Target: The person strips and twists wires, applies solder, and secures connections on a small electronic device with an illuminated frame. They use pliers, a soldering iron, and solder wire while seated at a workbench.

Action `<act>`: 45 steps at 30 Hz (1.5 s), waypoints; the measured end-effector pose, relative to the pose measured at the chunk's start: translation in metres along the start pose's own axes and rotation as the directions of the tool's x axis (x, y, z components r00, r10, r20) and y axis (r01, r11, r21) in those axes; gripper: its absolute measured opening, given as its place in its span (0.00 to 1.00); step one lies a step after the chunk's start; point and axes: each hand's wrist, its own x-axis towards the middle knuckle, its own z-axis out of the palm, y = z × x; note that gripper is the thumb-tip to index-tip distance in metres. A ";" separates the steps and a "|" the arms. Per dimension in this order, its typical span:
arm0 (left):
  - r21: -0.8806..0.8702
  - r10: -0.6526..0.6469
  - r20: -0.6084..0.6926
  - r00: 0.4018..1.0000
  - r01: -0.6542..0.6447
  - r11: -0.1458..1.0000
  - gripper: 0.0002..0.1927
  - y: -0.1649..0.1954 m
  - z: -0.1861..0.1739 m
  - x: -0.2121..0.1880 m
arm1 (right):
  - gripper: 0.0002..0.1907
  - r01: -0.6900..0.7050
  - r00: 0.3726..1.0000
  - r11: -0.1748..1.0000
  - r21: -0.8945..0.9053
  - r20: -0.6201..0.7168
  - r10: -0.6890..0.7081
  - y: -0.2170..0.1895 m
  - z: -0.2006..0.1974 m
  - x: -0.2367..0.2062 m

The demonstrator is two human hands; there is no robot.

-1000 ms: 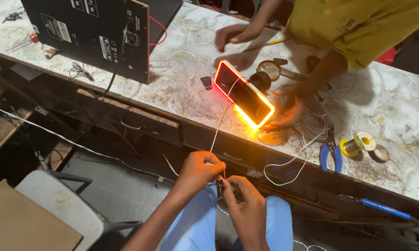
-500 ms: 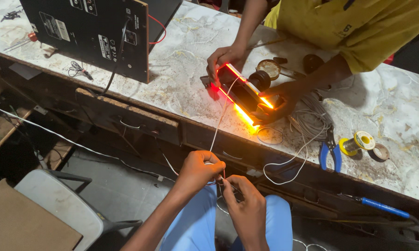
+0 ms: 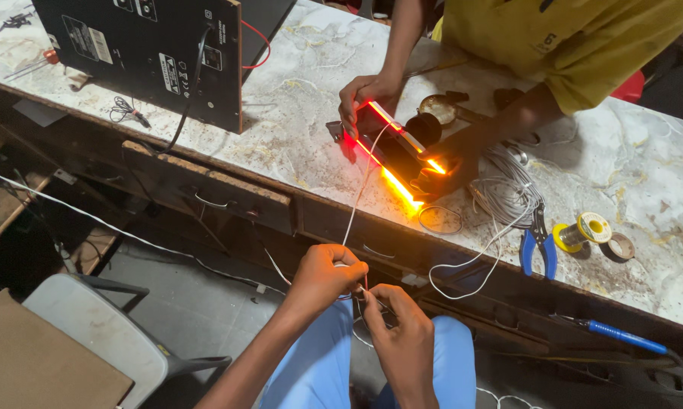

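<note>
Landmark: marble-topped workbench (image 3: 296, 113), running across the upper half of the view; all places below are given relative to it.
Left hand (image 3: 322, 276): below the front edge of the workbench, over the person's lap; fingers curled shut around the thin white wire (image 3: 357, 204), apparently to hold it steady.
Right hand (image 3: 402, 326): just beside the left hand, slightly lower; fingertips pinched on the wire's loose end. The two hands meet at the fingertips, likely so that fine work on the strand stays close and braced.
Thin white wire: rises from between the two hands to the front edge of the workbench and on to the lit strip.
Glowing red-orange light strip (image 3: 391, 151): on the workbench near its front edge, tilted up on edge.
Co-worker's hands (image 3: 368, 95): one at each end of the strip, propping it; the person wears a yellow shirt.
Blue-handled pliers (image 3: 538, 246): on the workbench, right of the strip, beside a coil of white cable.
Yellow solder spool (image 3: 584, 229): just right of the pliers.
Black speaker box (image 3: 148, 53): standing at the left end of the workbench.
Blue-handled screwdriver (image 3: 625, 337): on the ledge below the workbench's front edge, at right.
</note>
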 end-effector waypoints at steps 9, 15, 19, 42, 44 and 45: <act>0.030 -0.007 -0.007 1.000 0.007 1.000 0.09 -0.002 0.003 0.000 | 0.07 0.013 1.000 1.000 0.014 -0.006 -0.013 0.007 0.000 0.000; 0.029 0.011 -0.004 1.000 -0.011 1.000 0.09 -0.007 0.003 -0.004 | 0.08 0.034 0.999 0.999 -0.007 -0.015 -0.034 0.008 0.000 -0.007; 0.026 0.005 -0.002 1.000 -0.005 1.000 0.08 -0.009 0.000 -0.009 | 0.08 0.035 0.999 0.999 -0.015 -0.009 -0.036 0.007 0.001 -0.012; 0.062 0.017 -0.026 1.000 -0.016 0.998 0.09 -0.005 0.003 -0.019 | 0.08 -0.007 1.000 1.000 -0.001 -0.001 0.007 0.000 -0.003 -0.020; 0.084 0.036 -0.030 0.999 -0.033 0.996 0.08 -0.004 0.003 -0.019 | 0.08 -0.028 1.000 1.000 -0.003 0.004 0.028 -0.001 -0.003 -0.020; 0.081 0.033 -0.030 0.999 -0.031 0.996 0.08 -0.004 0.002 -0.020 | 0.08 -0.010 1.000 1.000 -0.003 0.002 0.010 -0.001 -0.003 -0.021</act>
